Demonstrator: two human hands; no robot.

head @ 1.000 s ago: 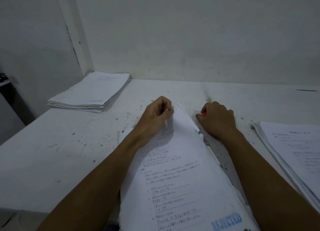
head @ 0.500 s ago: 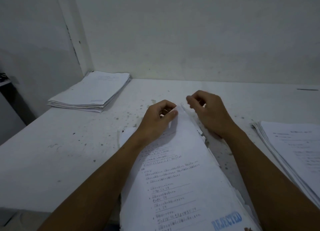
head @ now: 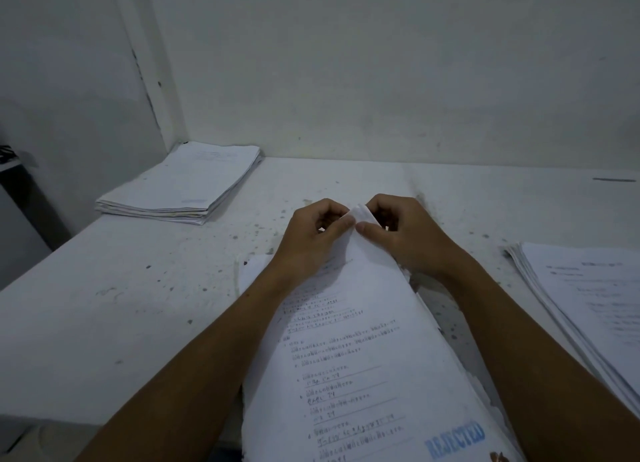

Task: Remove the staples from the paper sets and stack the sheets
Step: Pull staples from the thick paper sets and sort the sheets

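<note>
White printed paper set (head: 353,350) runs lengthwise from our lap up the speckled white table (head: 138,288); we pinch its raised far corner with left hand (head: 311,239) and right hand (head: 405,236), equally near, thumbs almost touching there.

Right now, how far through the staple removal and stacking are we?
Looks done: a stack of sheets lies at the table's far left corner. In hand: the left hand and right hand both pinch the top corner of the paper set in front; no staple is visible. Apparently left: another pile at the right.
</note>
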